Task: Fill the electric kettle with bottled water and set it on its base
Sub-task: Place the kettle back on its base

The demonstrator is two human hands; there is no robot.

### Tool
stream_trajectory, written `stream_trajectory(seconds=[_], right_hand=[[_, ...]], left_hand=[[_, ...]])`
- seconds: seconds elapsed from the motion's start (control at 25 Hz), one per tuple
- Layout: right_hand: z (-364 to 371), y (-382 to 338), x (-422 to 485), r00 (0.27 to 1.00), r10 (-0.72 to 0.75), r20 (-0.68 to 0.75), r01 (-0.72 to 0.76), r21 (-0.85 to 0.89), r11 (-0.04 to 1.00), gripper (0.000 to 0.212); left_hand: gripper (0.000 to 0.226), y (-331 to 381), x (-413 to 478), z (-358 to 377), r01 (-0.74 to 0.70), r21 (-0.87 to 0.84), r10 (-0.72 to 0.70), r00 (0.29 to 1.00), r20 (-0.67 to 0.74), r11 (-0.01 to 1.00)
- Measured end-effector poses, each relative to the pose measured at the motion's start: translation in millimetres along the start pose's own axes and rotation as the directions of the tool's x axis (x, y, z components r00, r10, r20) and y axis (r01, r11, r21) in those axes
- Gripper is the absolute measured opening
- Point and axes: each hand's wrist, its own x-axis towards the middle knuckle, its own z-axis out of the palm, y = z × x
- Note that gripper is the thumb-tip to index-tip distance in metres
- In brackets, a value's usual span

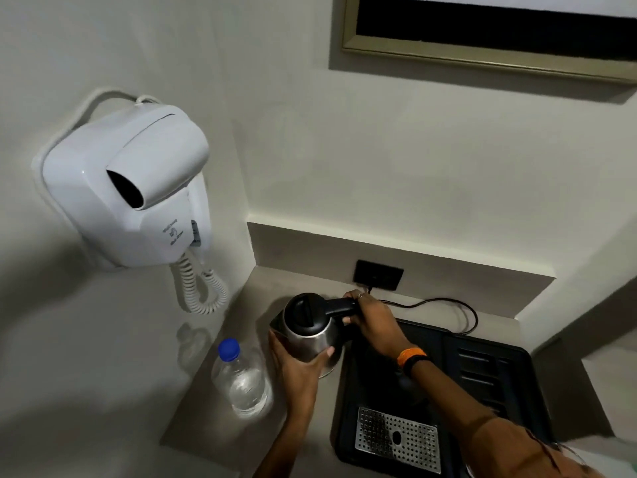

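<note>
A steel electric kettle (310,334) with a black lid, which is down, and a black handle stands near the back of the small counter (213,422). My right hand (370,320) grips the black handle from the right. My left hand (296,365) cups the steel body from the front, below the spout. A clear water bottle (241,379) with a blue cap on stands upright just left of the kettle, apart from both hands. The kettle's base is hidden; a black cord (444,305) runs from the wall socket (378,274) toward the tray.
A black tray (489,374) with a perforated metal drip grate (398,439) fills the right of the counter. A white wall-mounted hair dryer (127,184) with a coiled cord hangs on the left wall. A framed panel (482,39) hangs above.
</note>
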Motion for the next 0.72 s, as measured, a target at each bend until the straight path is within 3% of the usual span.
stream_trajectory(seconds=[0.12,0.28,0.48,0.72], right_hand=[[-24,-1,-12,0.994,0.001,-0.109,0.007,0.081,0.997,0.037],[-71,22,-47,0.975,0.064,-0.213,-0.045,0.094,0.995,0.039],[-106,56,-98,0.932,0.179,-0.316,-0.171,0.052,0.984,0.044],[-111,82,-144,0.904,0.297,-0.308,-0.278,0.104,0.955,0.044]], left_hand=[[0.134,14,2,3,-0.116,-0.017,0.116,0.993,0.008,0.993],[0.136,31,3,28,-0.271,-0.015,0.269,0.946,0.180,0.962],[0.134,33,-15,60,-0.190,-0.074,0.203,0.866,0.457,0.979],[0.128,13,-35,80,-0.203,0.000,0.166,0.802,0.573,0.979]])
